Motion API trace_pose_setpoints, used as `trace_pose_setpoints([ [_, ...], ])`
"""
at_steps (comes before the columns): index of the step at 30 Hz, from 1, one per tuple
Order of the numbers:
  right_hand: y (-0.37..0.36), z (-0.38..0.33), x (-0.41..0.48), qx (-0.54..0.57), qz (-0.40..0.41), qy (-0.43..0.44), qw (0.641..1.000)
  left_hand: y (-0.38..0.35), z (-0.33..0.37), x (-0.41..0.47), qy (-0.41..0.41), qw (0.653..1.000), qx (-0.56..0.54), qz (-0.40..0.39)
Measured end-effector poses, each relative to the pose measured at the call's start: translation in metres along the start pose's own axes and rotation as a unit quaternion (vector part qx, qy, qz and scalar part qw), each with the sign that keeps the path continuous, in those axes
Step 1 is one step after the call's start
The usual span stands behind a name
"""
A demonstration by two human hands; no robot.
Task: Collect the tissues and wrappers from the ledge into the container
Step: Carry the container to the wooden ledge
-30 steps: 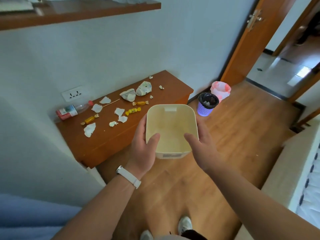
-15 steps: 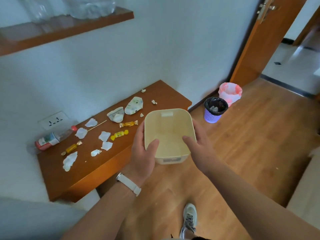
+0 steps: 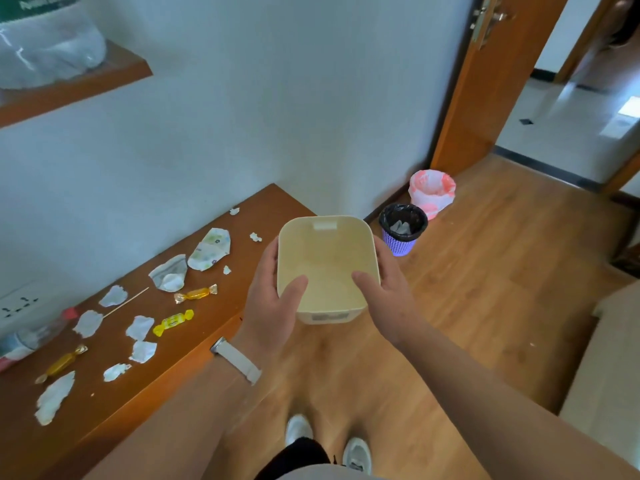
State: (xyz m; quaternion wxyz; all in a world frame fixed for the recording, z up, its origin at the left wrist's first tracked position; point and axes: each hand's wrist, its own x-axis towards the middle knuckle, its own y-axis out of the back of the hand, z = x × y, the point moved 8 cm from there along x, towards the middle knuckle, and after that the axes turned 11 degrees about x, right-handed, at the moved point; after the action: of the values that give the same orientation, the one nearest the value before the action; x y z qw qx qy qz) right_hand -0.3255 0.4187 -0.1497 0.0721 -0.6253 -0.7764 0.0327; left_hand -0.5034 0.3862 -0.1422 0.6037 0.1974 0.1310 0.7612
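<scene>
I hold a cream plastic container in front of me, empty inside. My left hand grips its left wall and my right hand grips its right wall. To the left runs a brown wooden ledge along the wall. Several torn white tissues lie on it, among them a tissue near the middle and a long tissue at the near left. A patterned wrapper, a grey wrapper, a yellow candy wrapper and two amber candies lie among them.
A plastic bottle lies by a wall socket at the ledge's left end, a thin stick nearby. A purple bin and a pink-bagged bin stand by the open door. A wall shelf holds a plastic bag.
I have stepped closer to the ledge, which now spreads wider at my left. Both hands keep the same grip on the container.
</scene>
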Motion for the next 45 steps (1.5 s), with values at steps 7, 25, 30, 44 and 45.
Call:
trace_pose_setpoints([
  [7, 0.004, 0.017, 0.049, -0.016, 0.006, -0.02, 1.0, -0.012, -0.02, 0.045, 0.02, 1.0, -0.024, 0.0],
  [25, -0.095, 0.067, 0.291, -0.113, -0.071, -0.068, 0.989, 0.059, -0.124, 0.245, 0.066, 0.995, -0.032, 0.068],
  [30, -0.11, 0.089, 0.325, -0.118, -0.095, -0.089, 0.985, 0.071, -0.139, 0.27, 0.079, 0.994, -0.015, 0.078],
  [44, -0.118, 0.15, 0.424, -0.16, -0.218, -0.139, 0.953, 0.042, -0.208, 0.318, 0.208, 0.968, 0.051, 0.135],
  [45, -0.12, 0.152, 0.432, -0.166, -0.235, -0.135, 0.948, 0.04, -0.209, 0.321, 0.221, 0.963, 0.056, 0.142],
])
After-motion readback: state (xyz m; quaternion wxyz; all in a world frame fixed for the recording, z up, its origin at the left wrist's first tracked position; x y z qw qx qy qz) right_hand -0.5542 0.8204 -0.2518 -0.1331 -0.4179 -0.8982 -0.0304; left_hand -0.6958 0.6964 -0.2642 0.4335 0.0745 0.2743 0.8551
